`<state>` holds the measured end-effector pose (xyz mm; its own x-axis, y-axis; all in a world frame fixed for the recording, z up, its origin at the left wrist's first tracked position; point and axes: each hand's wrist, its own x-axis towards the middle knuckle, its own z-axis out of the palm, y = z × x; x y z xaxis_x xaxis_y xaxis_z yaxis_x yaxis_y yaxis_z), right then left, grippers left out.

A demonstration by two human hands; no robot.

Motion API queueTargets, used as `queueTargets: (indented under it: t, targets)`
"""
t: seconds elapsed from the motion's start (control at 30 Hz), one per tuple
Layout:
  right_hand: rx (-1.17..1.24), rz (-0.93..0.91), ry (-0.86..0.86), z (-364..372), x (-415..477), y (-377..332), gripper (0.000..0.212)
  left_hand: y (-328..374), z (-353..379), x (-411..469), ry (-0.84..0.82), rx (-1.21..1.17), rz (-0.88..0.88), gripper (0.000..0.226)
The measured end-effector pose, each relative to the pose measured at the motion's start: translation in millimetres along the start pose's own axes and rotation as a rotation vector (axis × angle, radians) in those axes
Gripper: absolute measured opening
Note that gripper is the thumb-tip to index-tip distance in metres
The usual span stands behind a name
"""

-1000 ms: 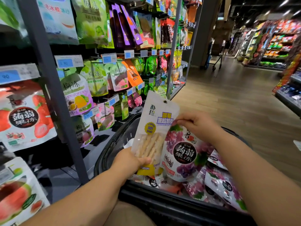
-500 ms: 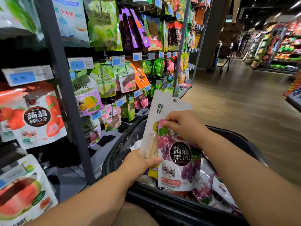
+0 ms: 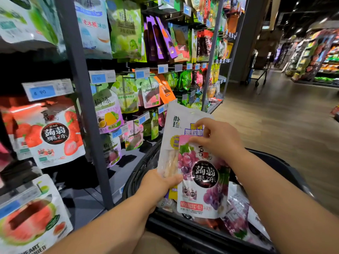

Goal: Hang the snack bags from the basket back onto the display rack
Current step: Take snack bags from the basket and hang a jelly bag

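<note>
A white snack bag with pale sticks behind a clear window stands upright above the black basket. My left hand grips its lower edge, thumb across the front. In front of it hangs a purple grape jelly bag, pinched at its top by my right hand. More grape bags lie in the basket. The display rack stands to the left.
The rack's hooks carry strawberry bags, watermelon bags, green plum jelly bags and blue price tags. A wooden-floored aisle runs to the right, with a trolley and further shelves far off.
My right hand has raised the grape bag higher in front of the white bag. Both bags and hands now sit farther up and closer to the rack.
</note>
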<state>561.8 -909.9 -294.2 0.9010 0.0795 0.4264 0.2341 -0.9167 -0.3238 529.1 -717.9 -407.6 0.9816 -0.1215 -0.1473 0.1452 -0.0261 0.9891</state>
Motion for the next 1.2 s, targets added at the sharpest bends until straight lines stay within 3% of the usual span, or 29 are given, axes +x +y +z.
queueTargets:
  t: [0.13,0.2,0.27,0.37,0.43,0.53,0.6,0.73,0.8,0.93,1.07,1.2]
  targets:
    - [0.294,0.135,0.170,9.2,-7.8,12.5,0.066,3.7,-0.9,-0.8,0.073,-0.152,-0.026,0.016]
    - [0.428,0.238,0.177,16.2,-13.7,16.8,0.073,5.4,-1.4,-0.7,0.107,-0.230,-0.030,0.018]
    - [0.567,0.380,0.101,26.6,-22.0,21.4,0.079,6.8,-2.4,-0.7,0.132,-0.285,-0.028,0.017]
    - [0.861,0.519,-0.162,39.6,-36.4,18.4,0.082,8.2,-7.1,-0.3,0.198,-0.332,-0.004,0.016]
    - [0.965,0.474,-0.342,43.3,-42.7,7.1,0.064,11.0,-14.0,1.5,0.260,-0.324,0.027,0.021]
    - [1.063,0.369,-0.461,48.8,-40.0,-10.3,0.022,20.5,-30.0,1.4,0.330,-0.311,0.065,0.024]
    - [1.106,0.307,-0.509,52.6,-32.3,-21.0,0.031,30.0,-44.0,-0.8,0.354,-0.315,0.087,0.024]
    - [1.114,0.231,-0.528,59.5,-14.8,-58.9,0.026,48.6,-79.4,-10.1,0.439,-0.307,0.136,0.029]
    - [1.137,0.208,-0.522,65.8,-8.2,-79.9,0.041,56.9,-97.7,-18.0,0.461,-0.291,0.175,0.023]
    - [1.263,0.180,-0.498,76.6,0.3,-117.7,0.028,65.2,-134.1,-39.7,0.527,-0.243,0.257,0.018]
    - [1.342,0.111,-0.531,99.2,2.1,-147.6,0.066,62.0,-173.2,-64.8,0.594,-0.171,0.263,0.020]
    - [1.431,0.109,-0.515,120.9,2.3,-170.8,0.083,58.6,-209.3,-89.7,0.595,-0.120,0.227,0.040]
